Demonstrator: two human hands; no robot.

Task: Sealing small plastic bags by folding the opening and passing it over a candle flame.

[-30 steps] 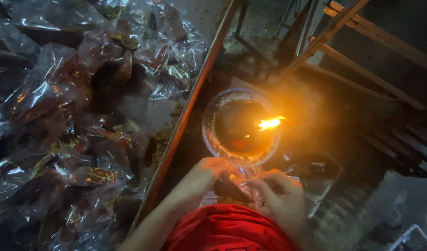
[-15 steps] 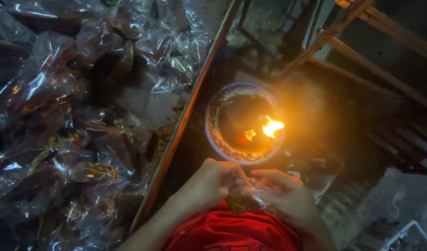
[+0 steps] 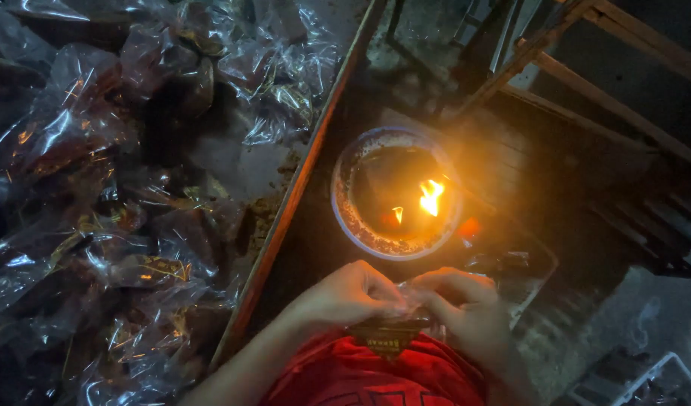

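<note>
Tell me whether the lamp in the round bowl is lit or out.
Lit. A bright yellow flame burns inside the round bowl and throws orange light on both hands below.

A small clear plastic packet (image 3: 394,331) holding something dark, with a dark printed label at its lower edge, is pinched between the left hand (image 3: 345,297) and right hand (image 3: 466,312). It sits low in view, above a red garment, just below a lit bowl.
</note>
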